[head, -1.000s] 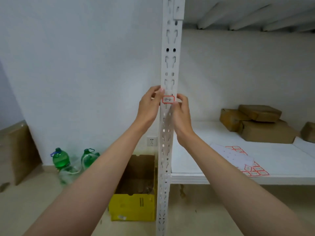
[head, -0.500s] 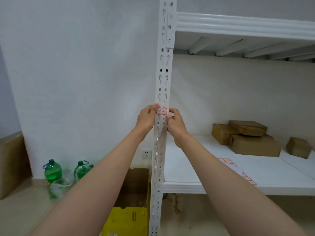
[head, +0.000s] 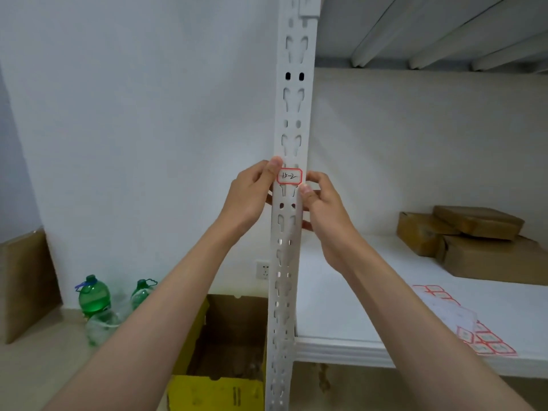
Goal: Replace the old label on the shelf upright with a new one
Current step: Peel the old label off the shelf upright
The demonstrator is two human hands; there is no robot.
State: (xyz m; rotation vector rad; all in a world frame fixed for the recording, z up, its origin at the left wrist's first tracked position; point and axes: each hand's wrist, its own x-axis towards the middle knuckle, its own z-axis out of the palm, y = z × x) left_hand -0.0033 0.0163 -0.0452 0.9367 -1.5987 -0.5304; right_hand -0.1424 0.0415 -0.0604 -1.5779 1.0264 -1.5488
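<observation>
White wall behind; both hands (head: pixel 292 200) flank label (head: pixel 289 176) on upright (head: pixel 292 114).

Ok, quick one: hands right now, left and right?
Left hand: grips the shelf upright, thumb at the label edge.
Right hand: fingers curled around the upright, thumb just below the label.

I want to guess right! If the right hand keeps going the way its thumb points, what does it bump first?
Probably the label: the right hand has its thumb tip just below the label's lower right corner, on the shelf upright. Whether they already touch is unclear.
</observation>
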